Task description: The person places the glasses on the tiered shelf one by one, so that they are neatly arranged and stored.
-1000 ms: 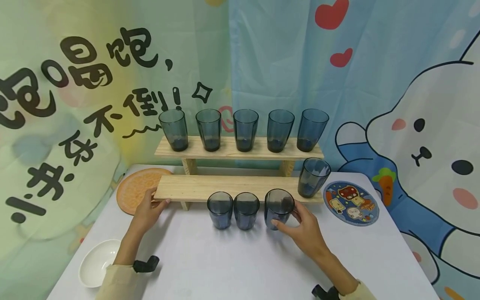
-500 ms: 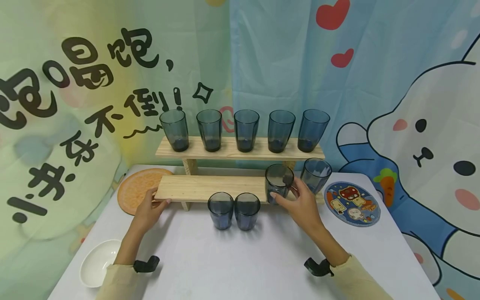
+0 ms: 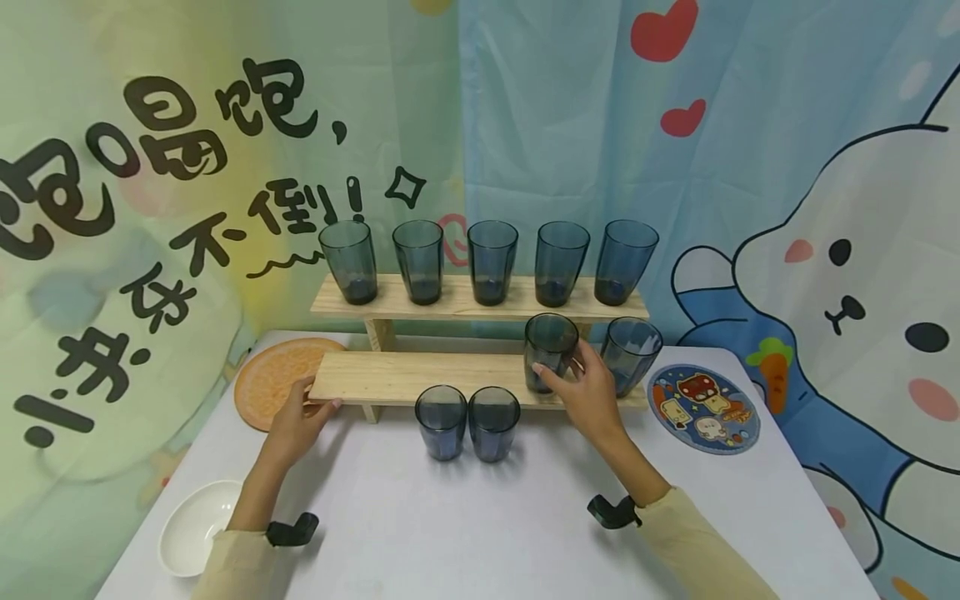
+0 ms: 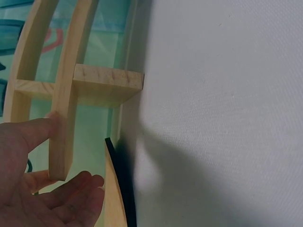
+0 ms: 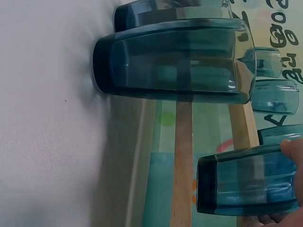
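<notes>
My right hand [image 3: 588, 396] grips a blue-grey glass tumbler [image 3: 550, 354] over the right part of the lower wooden shelf [image 3: 420, 375]. In the right wrist view this tumbler [image 5: 251, 184] is upright relative to the shelf, its base close to the board; I cannot tell whether they touch. Just right of it, another tumbler [image 3: 633, 354] stands on that shelf. At the shelf's left end my left hand [image 3: 296, 429] holds the board, thumb against its front edge in the left wrist view. Two tumblers, a left one [image 3: 441, 421] and a right one [image 3: 493, 423], stand on the table before the shelf.
Several matching tumblers line the upper shelf [image 3: 450, 312]. An orange round mat [image 3: 270, 387] lies at the left, a white bowl [image 3: 191, 529] at the front left. A blue patterned round mat [image 3: 703, 408] lies at the right. A printed cloth [image 3: 540, 125] hangs behind.
My right hand has lifted the tumbler from the table, up and back over the lower shelf, then slightly left. The left hand has stayed at the shelf's end.
</notes>
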Demonstrator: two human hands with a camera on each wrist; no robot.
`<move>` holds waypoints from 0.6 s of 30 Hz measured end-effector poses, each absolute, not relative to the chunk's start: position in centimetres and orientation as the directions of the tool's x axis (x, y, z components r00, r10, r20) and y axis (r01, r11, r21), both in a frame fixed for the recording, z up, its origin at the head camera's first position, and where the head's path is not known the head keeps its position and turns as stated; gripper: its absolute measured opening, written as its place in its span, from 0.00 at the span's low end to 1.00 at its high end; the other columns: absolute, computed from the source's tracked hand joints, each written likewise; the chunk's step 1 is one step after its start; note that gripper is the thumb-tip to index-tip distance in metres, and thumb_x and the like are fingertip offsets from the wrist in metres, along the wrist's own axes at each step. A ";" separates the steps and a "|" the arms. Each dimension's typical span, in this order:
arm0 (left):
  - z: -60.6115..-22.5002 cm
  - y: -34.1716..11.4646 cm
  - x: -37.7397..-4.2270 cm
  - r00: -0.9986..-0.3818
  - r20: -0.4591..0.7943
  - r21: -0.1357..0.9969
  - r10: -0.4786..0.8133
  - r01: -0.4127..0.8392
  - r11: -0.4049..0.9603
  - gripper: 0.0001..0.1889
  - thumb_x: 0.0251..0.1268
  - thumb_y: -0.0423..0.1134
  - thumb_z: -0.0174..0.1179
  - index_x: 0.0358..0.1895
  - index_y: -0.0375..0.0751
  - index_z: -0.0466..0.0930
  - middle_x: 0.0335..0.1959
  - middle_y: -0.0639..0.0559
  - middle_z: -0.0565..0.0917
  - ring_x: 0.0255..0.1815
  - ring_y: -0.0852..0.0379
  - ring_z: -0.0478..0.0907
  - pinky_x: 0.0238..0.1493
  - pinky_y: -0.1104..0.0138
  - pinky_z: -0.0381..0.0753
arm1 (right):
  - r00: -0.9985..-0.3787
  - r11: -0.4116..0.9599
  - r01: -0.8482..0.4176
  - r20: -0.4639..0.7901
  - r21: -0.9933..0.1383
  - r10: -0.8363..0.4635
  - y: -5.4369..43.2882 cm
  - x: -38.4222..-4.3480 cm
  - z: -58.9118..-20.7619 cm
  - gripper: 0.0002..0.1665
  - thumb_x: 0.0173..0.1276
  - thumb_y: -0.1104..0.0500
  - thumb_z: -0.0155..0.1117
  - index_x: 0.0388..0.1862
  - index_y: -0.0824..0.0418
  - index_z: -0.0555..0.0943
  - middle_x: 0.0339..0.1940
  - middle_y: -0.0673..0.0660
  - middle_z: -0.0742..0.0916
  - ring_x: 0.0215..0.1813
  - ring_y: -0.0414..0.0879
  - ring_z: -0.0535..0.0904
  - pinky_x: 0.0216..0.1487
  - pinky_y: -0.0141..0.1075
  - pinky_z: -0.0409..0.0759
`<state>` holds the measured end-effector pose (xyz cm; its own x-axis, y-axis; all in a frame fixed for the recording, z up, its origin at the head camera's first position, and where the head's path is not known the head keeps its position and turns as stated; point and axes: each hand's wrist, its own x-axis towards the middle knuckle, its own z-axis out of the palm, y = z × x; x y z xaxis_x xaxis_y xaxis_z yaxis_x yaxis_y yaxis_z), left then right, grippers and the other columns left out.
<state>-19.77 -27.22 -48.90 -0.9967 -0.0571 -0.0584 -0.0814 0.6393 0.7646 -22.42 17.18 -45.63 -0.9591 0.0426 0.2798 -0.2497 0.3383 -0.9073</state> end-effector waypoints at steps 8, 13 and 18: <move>-48.9 -27.1 -19.8 -0.996 -0.067 0.762 -0.061 -0.090 0.642 0.39 0.82 0.46 0.59 0.82 0.30 0.49 0.75 0.19 0.65 0.73 0.25 0.72 0.70 0.40 0.76 | -0.961 0.334 -0.230 0.267 -0.914 0.069 17.2 -22.9 -46.1 0.42 0.68 0.49 0.79 0.76 0.58 0.72 0.72 0.62 0.77 0.79 0.58 0.70 0.82 0.48 0.66; -48.9 -27.1 -19.7 -0.996 -0.063 0.767 -0.060 -0.087 0.636 0.39 0.82 0.46 0.59 0.81 0.29 0.49 0.75 0.18 0.65 0.72 0.26 0.72 0.70 0.40 0.76 | -0.962 0.330 -0.224 0.262 -0.917 0.074 17.1 -23.1 -46.2 0.41 0.69 0.49 0.79 0.76 0.56 0.72 0.72 0.61 0.78 0.79 0.57 0.70 0.82 0.46 0.66; -48.8 -27.1 -19.7 -0.996 -0.063 0.763 -0.061 -0.087 0.640 0.39 0.82 0.46 0.59 0.81 0.30 0.49 0.75 0.19 0.66 0.72 0.26 0.72 0.69 0.40 0.76 | -0.962 0.324 -0.222 0.260 -0.920 0.078 17.1 -23.2 -46.3 0.42 0.68 0.50 0.79 0.76 0.58 0.72 0.72 0.62 0.77 0.80 0.59 0.70 0.82 0.47 0.66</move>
<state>-19.72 -27.06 -48.84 -0.9962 -0.0609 -0.0626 -0.0871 0.6400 0.7634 -23.18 17.11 -46.27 -0.9625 0.0777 0.2600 -0.2223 0.3239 -0.9196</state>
